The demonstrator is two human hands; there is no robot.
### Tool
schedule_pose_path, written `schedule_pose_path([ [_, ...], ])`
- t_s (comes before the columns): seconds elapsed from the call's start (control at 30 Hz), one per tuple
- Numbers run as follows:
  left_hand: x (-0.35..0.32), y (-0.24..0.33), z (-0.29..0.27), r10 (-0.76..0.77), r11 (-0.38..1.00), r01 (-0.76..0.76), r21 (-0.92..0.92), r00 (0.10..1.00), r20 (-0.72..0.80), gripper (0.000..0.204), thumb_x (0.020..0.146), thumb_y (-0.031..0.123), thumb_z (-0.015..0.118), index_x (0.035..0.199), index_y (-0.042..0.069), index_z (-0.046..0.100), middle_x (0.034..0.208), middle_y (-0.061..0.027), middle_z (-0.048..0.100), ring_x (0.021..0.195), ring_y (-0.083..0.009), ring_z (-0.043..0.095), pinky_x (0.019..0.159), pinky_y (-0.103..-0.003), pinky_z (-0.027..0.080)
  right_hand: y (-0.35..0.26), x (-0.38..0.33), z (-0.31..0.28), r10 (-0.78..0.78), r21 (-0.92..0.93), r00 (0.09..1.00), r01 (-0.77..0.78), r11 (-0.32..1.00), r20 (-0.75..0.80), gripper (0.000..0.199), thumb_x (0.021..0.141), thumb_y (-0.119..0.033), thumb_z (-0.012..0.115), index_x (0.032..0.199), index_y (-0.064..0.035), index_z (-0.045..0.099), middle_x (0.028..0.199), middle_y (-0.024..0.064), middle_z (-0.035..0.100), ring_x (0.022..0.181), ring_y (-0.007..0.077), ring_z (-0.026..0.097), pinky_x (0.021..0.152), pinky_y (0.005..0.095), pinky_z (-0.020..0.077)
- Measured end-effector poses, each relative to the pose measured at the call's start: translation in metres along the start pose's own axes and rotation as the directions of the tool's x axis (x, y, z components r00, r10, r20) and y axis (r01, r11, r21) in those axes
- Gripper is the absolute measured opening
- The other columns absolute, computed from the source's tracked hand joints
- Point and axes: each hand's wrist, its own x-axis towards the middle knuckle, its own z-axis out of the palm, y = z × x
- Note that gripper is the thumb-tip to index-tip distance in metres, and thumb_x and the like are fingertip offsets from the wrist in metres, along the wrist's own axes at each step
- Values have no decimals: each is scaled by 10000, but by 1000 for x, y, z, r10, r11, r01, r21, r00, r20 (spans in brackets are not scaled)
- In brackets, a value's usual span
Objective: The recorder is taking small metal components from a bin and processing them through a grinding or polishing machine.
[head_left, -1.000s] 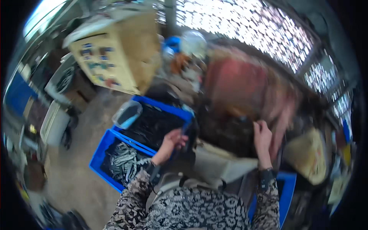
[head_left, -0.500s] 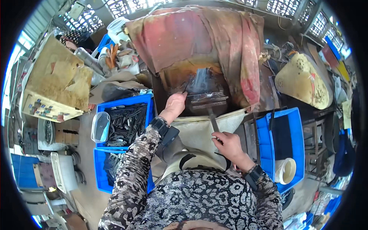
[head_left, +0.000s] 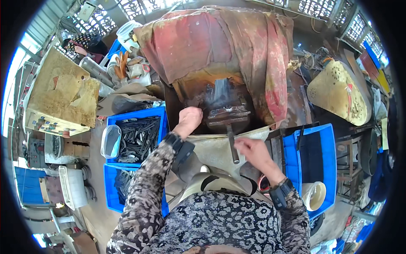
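Observation:
A metal holder point(head_left: 228, 114) with a bar handle point(head_left: 233, 148) rests at the mouth of a cloth-draped hood, just in front of a blurred grey wheel or spray point(head_left: 220, 91). Beside the holder's left end, my left hand point(head_left: 189, 120) is closed with its fingers curled in. Whatever it grips is hidden, though a thin dark shape shows near the fingertips. My right hand point(head_left: 256, 155) is off to the right of the handle, its loosely bent fingers beside the bar and not wrapped round it.
Blue bins point(head_left: 158, 131) of dark thin metal pieces stand at left, with a clear plastic tub point(head_left: 111, 142) on the edge. At right, another blue bin point(head_left: 330, 169) holds a cream bucket point(head_left: 314, 195). Reddish cloth point(head_left: 190, 46) hangs over the hood.
My right hand has let go of the handle and moved slightly up and right. My left hand has dropped a little to the left, its fingers curled in more. The holder has shifted slightly.

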Motion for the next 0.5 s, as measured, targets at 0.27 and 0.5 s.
schedule_pose_path([
  [0.27, -18, 80, -97, -106, 979, 63, -194, 971, -215, 114, 848, 115, 599, 927, 58, 660, 875, -154, 667, 759, -333, 655, 638, -421, 533, -19, 104, 36, 187, 669, 976, -65, 740, -113, 349, 950, -214, 598, 1234, -17, 549, 826, 34, 639, 719, 96, 597, 611, 240, 466],
  [0.5, -34, 53, -92, -398, 409, 305, -860, 908, 133, 493, 853, -59, 485, 1321, 82, 554, 1088, -189, 663, 771, -260, 689, 694, -356, 560, 2, 68, 16, 91, 641, 995, -52, 766, -27, 164, 935, -62, 532, 1073, -27, 614, 770, -1, 592, 718, 76, 548, 605, 223, 406],
])
